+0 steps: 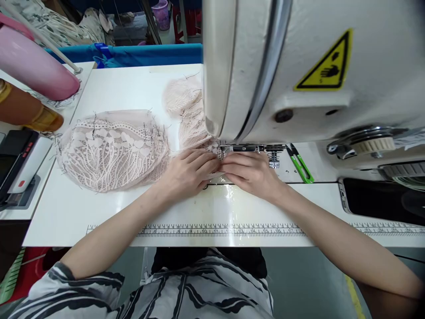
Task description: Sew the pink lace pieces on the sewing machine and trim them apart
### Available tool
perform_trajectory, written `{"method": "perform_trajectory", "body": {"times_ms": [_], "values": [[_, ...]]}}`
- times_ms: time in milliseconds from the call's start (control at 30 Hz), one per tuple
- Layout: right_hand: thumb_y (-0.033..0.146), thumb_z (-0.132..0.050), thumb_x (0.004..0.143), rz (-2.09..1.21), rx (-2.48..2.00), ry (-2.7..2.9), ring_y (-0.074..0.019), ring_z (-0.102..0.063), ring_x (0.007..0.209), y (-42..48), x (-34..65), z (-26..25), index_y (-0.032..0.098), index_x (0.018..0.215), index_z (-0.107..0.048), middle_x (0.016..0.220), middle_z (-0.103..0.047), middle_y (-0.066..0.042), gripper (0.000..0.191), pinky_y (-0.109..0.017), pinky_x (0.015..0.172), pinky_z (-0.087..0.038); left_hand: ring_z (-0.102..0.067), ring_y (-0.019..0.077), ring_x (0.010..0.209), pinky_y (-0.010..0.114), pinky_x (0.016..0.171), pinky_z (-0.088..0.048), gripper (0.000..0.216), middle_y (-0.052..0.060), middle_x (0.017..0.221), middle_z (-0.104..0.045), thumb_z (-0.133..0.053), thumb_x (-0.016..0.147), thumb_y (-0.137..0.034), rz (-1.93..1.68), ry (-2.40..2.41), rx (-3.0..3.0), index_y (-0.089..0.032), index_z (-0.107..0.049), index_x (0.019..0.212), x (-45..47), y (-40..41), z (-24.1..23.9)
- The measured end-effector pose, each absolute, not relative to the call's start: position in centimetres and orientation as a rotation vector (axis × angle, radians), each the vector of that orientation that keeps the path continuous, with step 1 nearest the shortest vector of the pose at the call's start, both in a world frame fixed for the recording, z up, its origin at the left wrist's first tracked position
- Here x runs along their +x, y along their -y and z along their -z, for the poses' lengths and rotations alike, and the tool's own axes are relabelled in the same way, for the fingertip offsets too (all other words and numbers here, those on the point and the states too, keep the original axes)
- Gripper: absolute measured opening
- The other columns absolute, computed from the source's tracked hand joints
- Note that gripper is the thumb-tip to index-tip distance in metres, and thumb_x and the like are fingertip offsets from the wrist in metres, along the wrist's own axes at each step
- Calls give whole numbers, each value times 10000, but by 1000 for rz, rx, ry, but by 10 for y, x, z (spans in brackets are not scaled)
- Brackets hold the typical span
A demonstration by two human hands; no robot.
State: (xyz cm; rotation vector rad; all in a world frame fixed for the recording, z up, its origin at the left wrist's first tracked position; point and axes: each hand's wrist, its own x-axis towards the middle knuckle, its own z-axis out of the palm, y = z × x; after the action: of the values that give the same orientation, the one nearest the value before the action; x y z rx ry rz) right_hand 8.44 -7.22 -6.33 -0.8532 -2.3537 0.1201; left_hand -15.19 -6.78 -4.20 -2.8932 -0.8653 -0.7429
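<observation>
Pale pink lace fabric [114, 153] with dark loose threads lies bunched on the left of the white table and runs under the sewing machine [226, 66]. My left hand [191, 170] is closed on the lace just left of the presser foot [223, 151]. Close to the foot's right side, my right hand [250, 173] has its fingers together on the fabric's edge, the fingertips nearly meeting those of the left. A second gathered part of the lace [186, 102] sits behind the left hand, partly hidden by the machine head. The needle point cannot be seen.
Green thread snips [301, 166] lie right of my right hand, with a phone [375, 199] farther right. A printed ruler [206, 231] runs along the front edge. At left stand a pink bottle [40, 62] and an amber bottle [29, 106]. Blue cloth [149, 55] borders the back.
</observation>
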Motion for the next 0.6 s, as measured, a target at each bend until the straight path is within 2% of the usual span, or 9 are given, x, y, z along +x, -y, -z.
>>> {"method": "perform_trajectory", "body": {"times_ms": [100, 167, 333, 600], "values": [[252, -588, 987, -141, -890, 2383, -185, -662, 954, 73, 87, 64, 307, 1049, -768, 968, -767, 4, 198, -336, 824, -526, -629, 251, 1287, 475, 1183, -454, 431, 128, 1365, -668, -536, 937, -164, 691, 878, -2955, -123, -602, 1361, -153, 67, 47], [271, -619, 976, -147, -894, 2383, -183, -667, 937, 74, 87, 64, 317, 1066, -768, 968, -771, 6, 180, -337, 820, -532, -609, 261, 1313, 493, 1198, -432, 453, 133, 1391, -648, -527, 951, -187, 638, 888, -2970, -122, -584, 1396, -154, 66, 50], [199, -634, 968, -95, -813, 2351, -155, -687, 935, 76, 83, 61, 286, 1015, -764, 947, -790, 32, 164, -309, 810, -531, -580, 277, 1345, 501, 1205, -425, 505, 119, 1436, -607, -551, 922, -206, 513, 914, -2985, -140, -577, 1422, -157, 63, 48], [147, -615, 974, 45, -770, 2386, -137, -676, 928, 76, 79, 59, 274, 971, -746, 915, -786, 61, 182, -304, 788, -496, -606, 268, 1316, 486, 1173, -470, 502, 122, 1401, -632, -532, 888, -167, 508, 850, -2957, -115, -610, 1380, -158, 60, 43]]}}
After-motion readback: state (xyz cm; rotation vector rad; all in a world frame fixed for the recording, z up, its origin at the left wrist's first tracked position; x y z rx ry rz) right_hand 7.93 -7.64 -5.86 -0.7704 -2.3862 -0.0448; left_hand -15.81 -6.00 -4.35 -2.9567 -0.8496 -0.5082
